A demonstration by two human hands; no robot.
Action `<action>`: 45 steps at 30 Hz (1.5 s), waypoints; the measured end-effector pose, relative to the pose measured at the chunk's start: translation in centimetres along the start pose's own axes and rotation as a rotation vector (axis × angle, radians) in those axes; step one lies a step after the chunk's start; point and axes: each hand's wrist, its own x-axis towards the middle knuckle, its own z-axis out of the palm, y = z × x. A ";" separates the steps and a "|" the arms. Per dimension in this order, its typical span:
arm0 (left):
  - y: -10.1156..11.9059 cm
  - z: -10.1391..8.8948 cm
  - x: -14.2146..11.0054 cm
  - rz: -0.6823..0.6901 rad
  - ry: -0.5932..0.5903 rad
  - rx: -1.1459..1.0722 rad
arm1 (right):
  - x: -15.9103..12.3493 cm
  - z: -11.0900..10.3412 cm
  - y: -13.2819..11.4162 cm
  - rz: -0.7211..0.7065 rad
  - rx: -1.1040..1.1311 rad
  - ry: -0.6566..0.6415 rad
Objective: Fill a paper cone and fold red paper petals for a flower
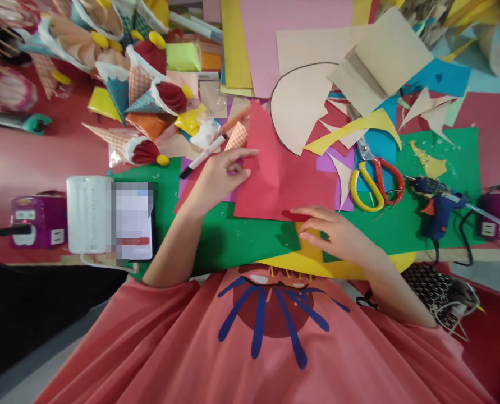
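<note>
A creased sheet of red paper [294, 193] lies in front of me on the green mat. My left hand [224, 177] rests at its left side, index finger stretched over the sheet and thumb apart below it. At the sheet's lower right edge is my right hand [334, 233], fingers extended and spread, fingertips touching or close to the paper. Just beyond, a cream paper piece [298, 106] with a curved black outline overlaps the red sheet. Scissors [375, 177] with one yellow and one red handle lie right of the sheet. A black-capped white marker [203, 157] is beside my left hand.
Several paper ice-cream cones [138, 84] crowd the far left. Colored sheets [258, 45] and paper scraps [430, 109] cover the back and right. A blue glue gun [437, 216] with a cord lies right, a phone [134, 224] and purple power socket [39, 221] left.
</note>
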 end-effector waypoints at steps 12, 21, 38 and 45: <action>-3.6 0.3 0.6 0.132 -0.054 0.139 | 12.2 -0.5 8.3 0.274 0.375 0.408; -3.3 -1.2 -2.1 0.056 -0.074 0.067 | 3.4 -1.1 3.9 0.161 0.102 0.411; -2.7 -0.7 -3.3 -0.013 -0.176 0.005 | -2.4 2.7 1.6 -0.079 -0.355 -0.053; -2.8 -1.7 -4.6 0.059 -0.106 0.176 | -2.3 2.2 1.4 -0.052 -0.383 -0.091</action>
